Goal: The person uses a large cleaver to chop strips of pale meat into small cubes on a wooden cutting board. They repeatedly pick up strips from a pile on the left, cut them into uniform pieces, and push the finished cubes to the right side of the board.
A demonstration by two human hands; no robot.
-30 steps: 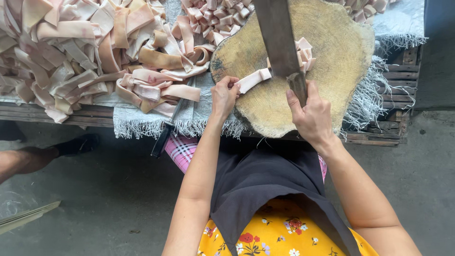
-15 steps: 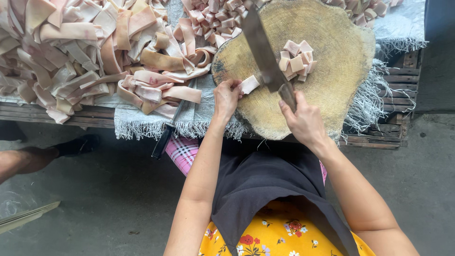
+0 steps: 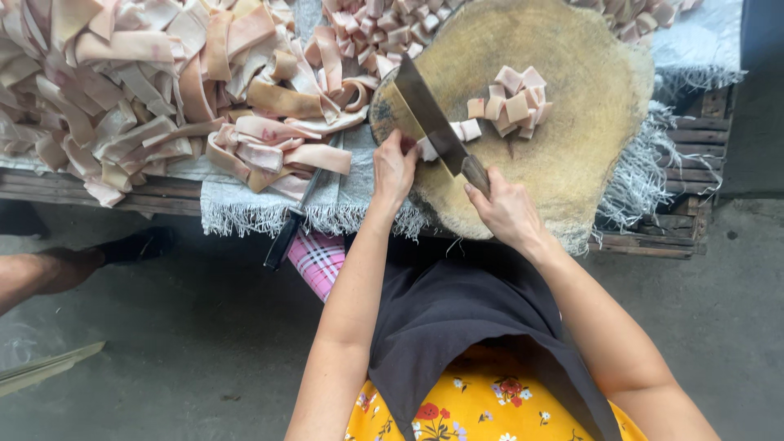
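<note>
My right hand (image 3: 505, 211) grips the handle of a broad cleaver (image 3: 426, 106), whose blade slants across the near left part of a round wooden chopping block (image 3: 588, 139). My left hand (image 3: 395, 167) pins the short end of a pink meat strip (image 3: 457, 135) at the block's near edge, right beside the blade. A small heap of cut pink squares (image 3: 510, 102) lies on the block past the blade.
A big pile of long pink strips (image 3: 155, 90) covers the left of the cloth-covered wooden pallet (image 3: 678, 229). More cut pieces (image 3: 384, 24) lie behind the block. A second knife (image 3: 290, 224) rests at the cloth's edge. Another person's leg (image 3: 49, 269) is at left.
The cleaver has tilted and swung left, its blade now lying diagonally. The strip under my left hand has grown shorter and the heap of cut squares larger.
</note>
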